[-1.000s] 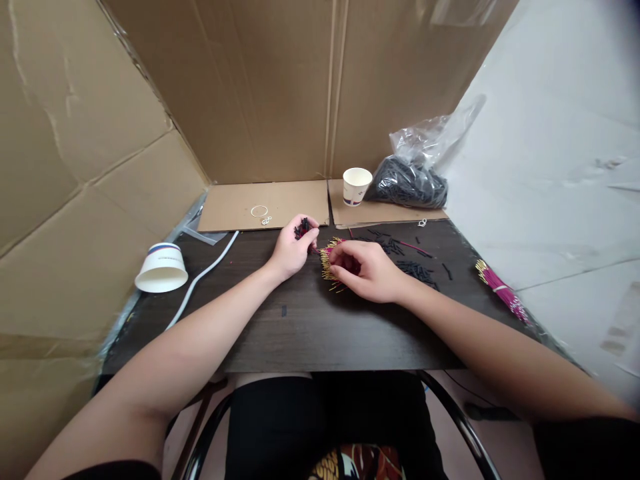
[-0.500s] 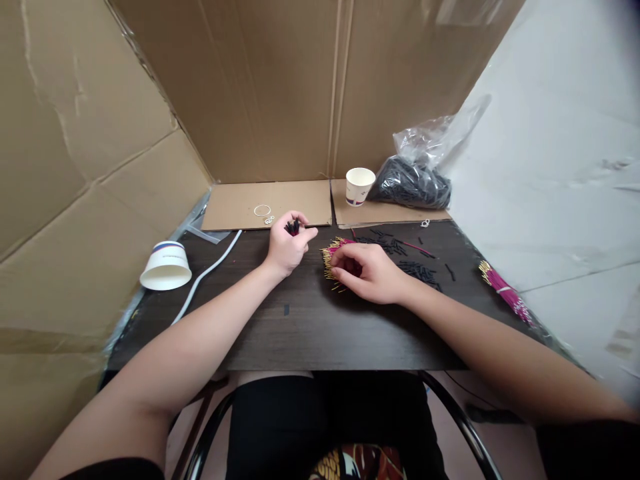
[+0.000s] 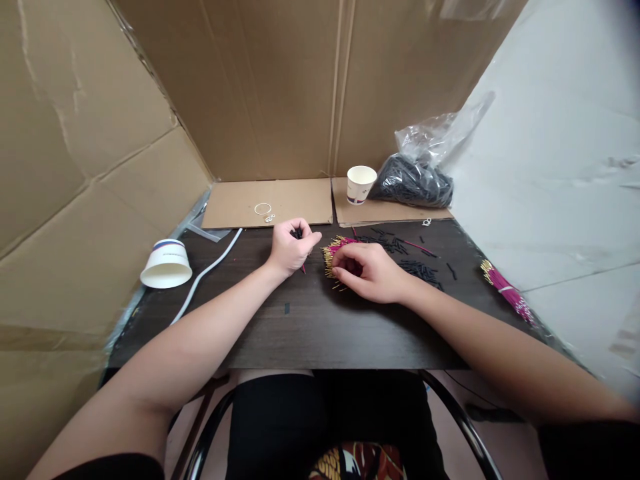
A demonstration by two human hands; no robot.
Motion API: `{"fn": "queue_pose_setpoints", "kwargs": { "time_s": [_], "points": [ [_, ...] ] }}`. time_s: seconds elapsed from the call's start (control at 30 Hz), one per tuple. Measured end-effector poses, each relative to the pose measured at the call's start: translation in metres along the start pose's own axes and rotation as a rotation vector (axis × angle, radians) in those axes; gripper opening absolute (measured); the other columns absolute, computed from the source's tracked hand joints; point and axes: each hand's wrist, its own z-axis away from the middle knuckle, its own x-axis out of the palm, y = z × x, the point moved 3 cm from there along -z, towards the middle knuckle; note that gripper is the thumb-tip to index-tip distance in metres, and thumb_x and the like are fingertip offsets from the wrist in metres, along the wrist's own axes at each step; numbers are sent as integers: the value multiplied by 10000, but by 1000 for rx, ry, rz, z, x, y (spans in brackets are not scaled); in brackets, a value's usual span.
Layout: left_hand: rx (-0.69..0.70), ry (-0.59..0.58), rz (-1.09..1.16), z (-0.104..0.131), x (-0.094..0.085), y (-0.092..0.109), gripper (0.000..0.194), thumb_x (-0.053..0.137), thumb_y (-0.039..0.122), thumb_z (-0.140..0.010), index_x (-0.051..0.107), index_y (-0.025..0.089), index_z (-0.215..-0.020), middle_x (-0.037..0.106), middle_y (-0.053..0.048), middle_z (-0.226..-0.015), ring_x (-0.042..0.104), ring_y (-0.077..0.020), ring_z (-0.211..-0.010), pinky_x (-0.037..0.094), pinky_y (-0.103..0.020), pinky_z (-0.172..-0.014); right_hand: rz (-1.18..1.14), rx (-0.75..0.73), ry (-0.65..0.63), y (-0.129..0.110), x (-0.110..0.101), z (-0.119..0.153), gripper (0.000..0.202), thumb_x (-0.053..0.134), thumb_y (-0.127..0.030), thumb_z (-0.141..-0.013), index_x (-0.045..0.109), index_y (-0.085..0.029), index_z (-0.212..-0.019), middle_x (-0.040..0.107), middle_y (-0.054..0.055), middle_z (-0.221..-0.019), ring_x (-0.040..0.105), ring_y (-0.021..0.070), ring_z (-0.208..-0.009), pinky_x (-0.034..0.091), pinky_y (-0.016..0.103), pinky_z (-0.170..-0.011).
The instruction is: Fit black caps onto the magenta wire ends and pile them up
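Observation:
My left hand (image 3: 289, 250) is closed around a small bunch of wires with black sleeves (image 3: 297, 233) on their ends. One thin red end sticks out below its fingers. To the right, my right hand (image 3: 370, 272) rests with curled fingers on a pile of magenta wires (image 3: 345, 241) with gold tips. Its thumb and index finger come together at the pile's left side; the hand hides much of the pile. Loose black sleeves (image 3: 420, 272) are scattered behind and beside the right hand.
A clear bag of black sleeves (image 3: 415, 183) and an upright paper cup (image 3: 361, 185) stand on cardboard at the back. At left are a tipped paper cup (image 3: 166, 264) and a white cable (image 3: 206, 273). A tied magenta wire bundle (image 3: 507, 291) lies at right.
My left hand has turned slightly, so the black ends show less and a thin red end now shows below its fingers. My right hand has hardly moved.

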Motion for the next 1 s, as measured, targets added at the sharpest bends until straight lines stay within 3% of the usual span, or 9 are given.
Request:
{"fn": "queue_pose_setpoints", "kwargs": {
  "time_s": [0.23, 0.33, 0.43, 0.57, 0.63, 0.73, 0.83, 0.9, 1.0],
  "points": [
    [5, 24, -124, 0, 1, -5, 486, 878, 329, -825, 470, 205, -593, 465, 14, -548, 447, -116, -533, 352, -299, -556, 0, -7, -14, -1, 0, 0, 55, 667, -173, -985, 683, -178, -932, 697, 18, -824, 598, 131, -681, 489, 278, -654],
    [10, 48, -61, -4, 0, -3, 581, 862, 452, -904, 435, 209, -594, 415, 25, -530, 396, -104, -504, 329, -292, -523, 10, -20, -5, -1, 0, 0, 58, 672, -165, -986, 685, -175, -931, 705, 20, -836, 610, 131, -696, 495, 273, -665],
    [114, 123, -43, -7, -5, 2, 696, 772, 623, -1000, 386, 209, -595, 357, 27, -532, 358, -101, -491, 312, -292, -497, 10, -38, 0, -1, 0, 0, 65, 673, -168, -994, 682, -176, -930, 701, 15, -823, 608, 129, -689, 490, 270, -664],
    [200, 210, -62, -8, -7, 11, 729, 722, 696, -1027, 396, 204, -600, 349, 17, -551, 369, -101, -491, 301, -286, -470, 8, -51, -3, -1, 1, 0, 72, 673, -164, -998, 678, -181, -928, 701, 12, -822, 604, 128, -683, 490, 270, -658],
    [127, 242, 49, -9, -5, 16, 733, 761, 684, -1003, 369, 210, -603, 333, 25, -548, 358, -93, -463, 272, -278, -438, 19, -60, 14, -1, 2, 0, 65, 676, -158, -994, 679, -183, -935, 701, 14, -833, 602, 130, -689, 488, 274, -661],
    [-90, 268, 327, -9, 3, 27, 731, 781, 627, -996, 290, 219, -638, 277, 50, -552, 283, -72, -405, 192, -261, -395, 46, -48, 86, -1, 3, 0, 20, 698, -201, -1010, 692, -184, -999, 693, 16, -848, 593, 137, -699, 482, 290, -680],
    [-294, 217, 525, -4, 16, 38, 684, 747, 556, -1021, 268, 212, -675, 247, 62, -554, 235, -59, -387, 142, -236, -383, 79, 0, 146, -4, 5, 0, 241, 791, -355, -1010, 694, -176, -1139, 691, 28, -891, 597, 155, -730, 490, 315, -715],
    [-351, 173, 580, 1, 23, 44, 675, 754, 536, -1013, 264, 208, -685, 242, 67, -551, 231, -53, -381, 138, -224, -382, 141, 3, 122, -8, 8, -1, 372, 843, -451, -984, 697, -167, -1176, 687, 41, -901, 596, 176, -764, 486, 335, -739],
    [-341, 122, 592, 9, 33, 48, 699, 794, 542, -981, 263, 203, -679, 230, 69, -540, 240, -50, -385, 155, -211, -386, 248, -9, 74, -16, 15, -2, 373, 827, -498, -1001, 716, -159, -1111, 681, 65, -880, 586, 209, -796, 460, 357, -752]
  ]
}}
